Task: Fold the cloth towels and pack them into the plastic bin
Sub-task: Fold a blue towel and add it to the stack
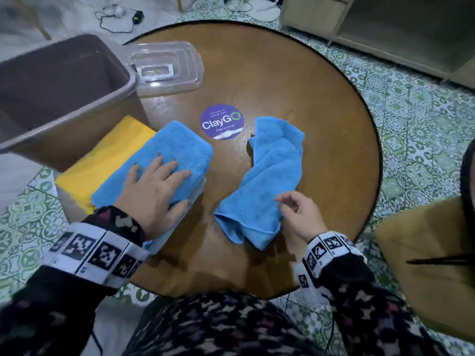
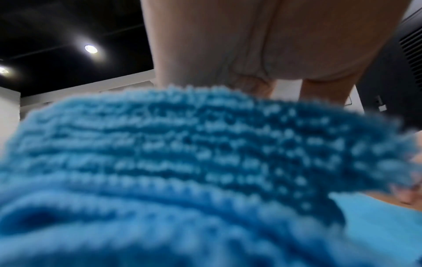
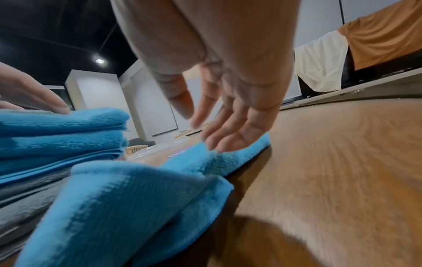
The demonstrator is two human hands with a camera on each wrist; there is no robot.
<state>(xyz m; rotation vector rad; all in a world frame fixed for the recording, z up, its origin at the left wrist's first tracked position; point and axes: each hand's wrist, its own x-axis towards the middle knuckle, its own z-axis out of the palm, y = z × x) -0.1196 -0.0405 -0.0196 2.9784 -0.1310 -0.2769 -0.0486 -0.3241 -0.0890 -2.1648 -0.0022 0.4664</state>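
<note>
Left hand (image 1: 154, 186) lies flat, fingers spread, pressing the folded blue towel (image 1: 164, 155) at near left, while the right hand (image 1: 299, 214), loose and holding nothing, hovers over the crumpled blue towel (image 1: 267, 176) at centre, probably next to spread and fold.

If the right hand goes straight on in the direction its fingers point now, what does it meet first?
Most likely the crumpled blue towel. The right hand hovers open at its near end, and its fingers point down and forward, with the tips just above the cloth. The exact gap is hard to judge.
</note>
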